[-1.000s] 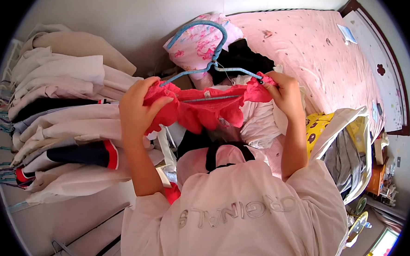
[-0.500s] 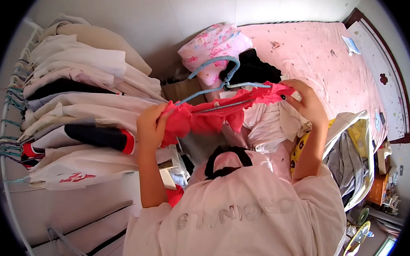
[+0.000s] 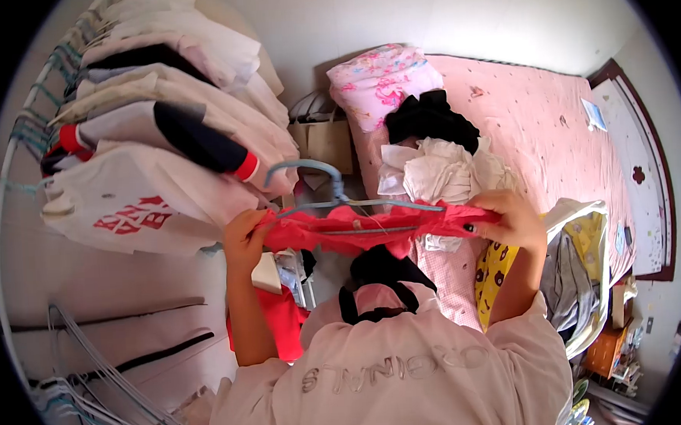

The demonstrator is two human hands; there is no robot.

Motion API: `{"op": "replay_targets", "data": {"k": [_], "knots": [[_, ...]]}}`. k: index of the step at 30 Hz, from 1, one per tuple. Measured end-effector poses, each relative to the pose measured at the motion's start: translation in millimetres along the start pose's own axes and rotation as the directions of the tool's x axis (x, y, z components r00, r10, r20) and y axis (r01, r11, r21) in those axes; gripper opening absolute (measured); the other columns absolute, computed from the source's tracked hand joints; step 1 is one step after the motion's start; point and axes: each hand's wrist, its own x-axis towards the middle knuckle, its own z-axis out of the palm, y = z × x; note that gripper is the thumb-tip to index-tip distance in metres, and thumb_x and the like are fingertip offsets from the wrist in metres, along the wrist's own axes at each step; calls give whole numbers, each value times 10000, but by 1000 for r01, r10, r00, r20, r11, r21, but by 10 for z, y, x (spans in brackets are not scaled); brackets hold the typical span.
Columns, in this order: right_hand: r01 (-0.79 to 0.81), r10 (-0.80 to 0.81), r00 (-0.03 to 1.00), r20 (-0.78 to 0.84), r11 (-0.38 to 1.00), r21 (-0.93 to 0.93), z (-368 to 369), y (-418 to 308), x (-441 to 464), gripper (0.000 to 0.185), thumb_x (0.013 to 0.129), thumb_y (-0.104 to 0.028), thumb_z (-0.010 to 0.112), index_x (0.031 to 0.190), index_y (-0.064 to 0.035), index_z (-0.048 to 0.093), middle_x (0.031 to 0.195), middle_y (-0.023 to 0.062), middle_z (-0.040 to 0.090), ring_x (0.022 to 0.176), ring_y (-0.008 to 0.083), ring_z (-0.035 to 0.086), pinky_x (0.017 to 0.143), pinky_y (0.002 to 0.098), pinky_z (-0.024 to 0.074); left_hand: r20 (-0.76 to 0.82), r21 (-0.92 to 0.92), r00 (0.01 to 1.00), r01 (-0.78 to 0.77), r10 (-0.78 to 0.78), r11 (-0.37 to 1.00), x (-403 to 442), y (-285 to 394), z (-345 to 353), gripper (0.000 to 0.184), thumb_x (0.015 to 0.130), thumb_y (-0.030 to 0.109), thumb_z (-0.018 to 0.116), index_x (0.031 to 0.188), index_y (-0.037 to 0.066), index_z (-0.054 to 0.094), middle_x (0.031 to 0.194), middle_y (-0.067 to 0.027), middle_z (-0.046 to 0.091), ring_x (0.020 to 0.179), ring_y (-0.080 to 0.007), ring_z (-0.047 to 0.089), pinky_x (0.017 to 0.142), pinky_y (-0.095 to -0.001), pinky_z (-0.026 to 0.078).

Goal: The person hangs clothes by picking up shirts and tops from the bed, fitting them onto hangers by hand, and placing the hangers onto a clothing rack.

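A red ruffled garment (image 3: 326,230) hangs stretched on a light-blue hanger (image 3: 338,191) in front of my chest, the hook pointing up and away. My left hand (image 3: 244,244) is closed on the garment's left end, at that end of the hanger. At the opposite end, my right hand (image 3: 504,223) grips the red fabric with thumb and fingers. The lower part of the garment is bunched, so its full shape does not show.
Clothes (image 3: 190,143) hang on a white rack (image 3: 5,199) at left, with bare hangers (image 3: 112,401) below. A pink bed (image 3: 536,125) holds black clothing (image 3: 432,119) and pale clothing (image 3: 438,173). A white-rimmed laundry basket (image 3: 606,252) of clothes stands at right.
The view has shifted, and the hanging clothes sit higher in it. The red garment has become more level and appears lower, with both hands still holding its ends.
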Motion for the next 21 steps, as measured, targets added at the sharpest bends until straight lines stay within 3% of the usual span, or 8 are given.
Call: {"op": "replay_targets", "data": {"k": [5, 8, 11, 13, 14, 17, 18, 21], "knots": [[165, -165, 972, 167, 986, 13, 231, -199, 261, 122, 698, -77, 529, 729, 32, 485, 666, 169, 491, 621, 341, 487, 535, 368, 368, -158, 43, 981, 117, -109, 992, -422, -88, -464, 151, 679, -15, 597, 829, -27, 605, 760, -113, 598, 676, -210, 566, 631, -265, 436], [176, -188, 969, 158, 980, 88, 426, -442, 465, 108, 742, -85, 515, 727, 14, 476, 613, 182, 471, 594, 364, 480, 525, 385, 376, -262, 86, 949, 205, -177, 975, -508, -57, -741, 132, 694, -12, 588, 823, -37, 602, 759, -113, 596, 689, -213, 559, 647, -267, 433], [191, -222, 962, 159, 963, 188, 586, -597, 681, 97, 757, -75, 507, 720, 6, 469, 577, 173, 439, 538, 331, 451, 491, 349, 350, -440, 166, 897, 116, -32, 979, -641, -198, -925, 191, 754, 25, 557, 933, -29, 600, 928, -153, 597, 841, -251, 566, 744, -293, 434], [188, -231, 963, 139, 945, 269, 713, -771, 827, 104, 763, -73, 505, 713, 7, 461, 577, 169, 432, 523, 313, 434, 481, 332, 340, -612, 341, 787, 170, 81, 925, -562, -51, -920, 297, 801, 55, 509, 1086, -30, 518, 1110, -175, 513, 1022, -277, 488, 875, -325, 364], [215, -252, 957, 142, 948, 237, 785, -789, 898, 111, 771, -73, 502, 715, 13, 459, 573, 152, 426, 499, 263, 403, 477, 312, 332, -677, 419, 720, 207, 152, 884, -510, 16, -888, 353, 825, 70, 486, 1163, -30, 478, 1200, -185, 471, 1113, -291, 449, 940, -340, 329], [189, -232, 968, 100, 927, 323, 992, -893, 1118, 112, 781, -73, 493, 723, 19, 465, 575, 137, 416, 494, 213, 374, 477, 301, 329, -762, 422, 618, 252, 191, 871, -467, 45, -840, 520, 843, 130, 479, 1309, -8, 294, 1378, -222, 220, 1259, -353, 256, 1014, -410, 213], [178, -219, 973, 68, 909, 378, 1031, -947, 1207, 110, 788, -75, 488, 732, 19, 476, 561, 109, 409, 499, 152, 363, 476, 294, 330, -756, 406, 635, 266, 158, 874, -487, 39, -778, 590, 844, 155, 479, 1337, -17, 204, 1399, -234, 137, 1289, -363, 171, 1033, -432, 148], [265, -284, 959, -3, 891, 369, 982, -1282, 1500, 103, 796, -72, 481, 744, 17, 487, 547, 86, 408, 505, 124, 369, 478, 287, 335, -737, 352, 671, 274, 84, 895, -480, 48, -647, 609, 854, 204, 467, 1343, -21, 181, 1399, -246, 119, 1288, -382, 149, 1039, -433, 123]]}}
